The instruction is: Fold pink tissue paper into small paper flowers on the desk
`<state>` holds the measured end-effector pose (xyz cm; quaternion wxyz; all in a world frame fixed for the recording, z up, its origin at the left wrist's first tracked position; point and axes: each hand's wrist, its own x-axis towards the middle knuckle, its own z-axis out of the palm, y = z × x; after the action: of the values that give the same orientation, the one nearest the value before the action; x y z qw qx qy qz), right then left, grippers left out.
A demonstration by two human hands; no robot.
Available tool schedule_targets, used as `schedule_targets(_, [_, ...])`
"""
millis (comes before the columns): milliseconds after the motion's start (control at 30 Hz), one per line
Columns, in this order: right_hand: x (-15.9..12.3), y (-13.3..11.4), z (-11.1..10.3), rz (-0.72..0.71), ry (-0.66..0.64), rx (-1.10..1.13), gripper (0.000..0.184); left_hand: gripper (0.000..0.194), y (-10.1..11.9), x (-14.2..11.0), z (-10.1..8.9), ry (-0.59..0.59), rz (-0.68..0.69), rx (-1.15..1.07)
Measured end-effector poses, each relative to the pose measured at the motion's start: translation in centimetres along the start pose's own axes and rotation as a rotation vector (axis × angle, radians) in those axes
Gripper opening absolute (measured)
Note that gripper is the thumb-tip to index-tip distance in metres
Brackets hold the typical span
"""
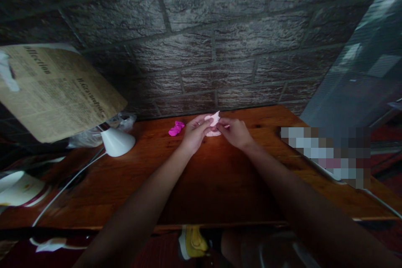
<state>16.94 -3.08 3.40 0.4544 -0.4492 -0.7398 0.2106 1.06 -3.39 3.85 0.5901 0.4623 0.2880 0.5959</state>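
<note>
Between my two hands is a pale pink crumpled piece (214,118), thin with a pointed upper edge; I cannot tell whether it is paper or cloth. My left hand (197,133) is closed, pinching it from the left with thumb and fingers. From the right, my right hand (236,131) pinches its lower right part, fingertips pressed together. Just below the fingers shows a pale pink rounded edge (213,133), close to the table; whether it belongs to the same piece is unclear. A bright magenta crumpled piece (176,128) lies on the table left of my left hand, apart from it.
The wooden table (132,192) meets a dark brick wall (194,50). At left stand a lamp with a white base (117,142) and newsprint shade (59,92), a clear plastic bag (88,137), a paper cup (21,188) and a white cable (67,184). A pixelated object (326,157) lies right.
</note>
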Motion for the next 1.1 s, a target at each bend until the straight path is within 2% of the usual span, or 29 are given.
schedule_targets(100, [-0.1, 0.2, 0.1, -0.089, -0.119, -0.06, 0.02, 0.033, 0.0, 0.1, 0.0, 0.041, 0.012, -0.008])
schedule_targets(167, [0.1, 0.8, -0.1, -0.059, -0.094, -0.04, 0.021, 0.035, 0.0, 0.1, -0.1, 0.072, 0.011, 0.004])
schedule_targets(233, [0.5, 1.4, -0.2, 0.0, -0.008, 0.04, 0.025, 0.036, -0.1, 0.1, -0.1, 0.098, 0.008, 0.016])
schedule_targets(300, [0.8, 1.8, -0.4, 0.012, 0.056, 0.19, 0.04, 0.036, -0.1, 0.0, -0.1, 0.107, 0.009, 0.022])
schedule_targets(367, [0.9, 1.8, -0.4, -0.017, 0.043, 0.329, 0.055, 0.037, -0.1, 0.0, 0.0, 0.1, 0.008, 0.03])
schedule_targets(400, [0.9, 1.7, -0.3, -0.033, 0.02, 0.368, 0.056, 0.037, 0.0, -0.1, 0.0, 0.097, 0.006, 0.032])
schedule_targets(500, [0.6, 1.0, -0.3, -0.075, -0.04, 0.37, 0.041, 0.039, 0.1, -0.1, 0.0, 0.101, 0.0, 0.034])
schedule_targets(600, [0.3, 0.3, -0.3, -0.123, -0.031, 0.32, 0.029, 0.038, 0.2, 0.0, 0.0, 0.111, 0.015, 0.045])
schedule_targets(833, [0.2, 0.2, 0.1, -0.094, 0.08, 0.323, 0.041, 0.035, -0.2, 0.2, -0.4, 0.164, 0.051, 0.075])
schedule_targets(1000, [0.4, 0.3, 0.1, 0.001, 0.066, 0.393, 0.031, 0.036, -0.4, 0.1, -0.3, 0.112, 0.061, 0.097])
schedule_targets(1100, [0.6, 0.4, 0.1, 0.044, 0.026, 0.449, 0.033, 0.036, -0.5, 0.0, -0.3, 0.097, 0.075, 0.121])
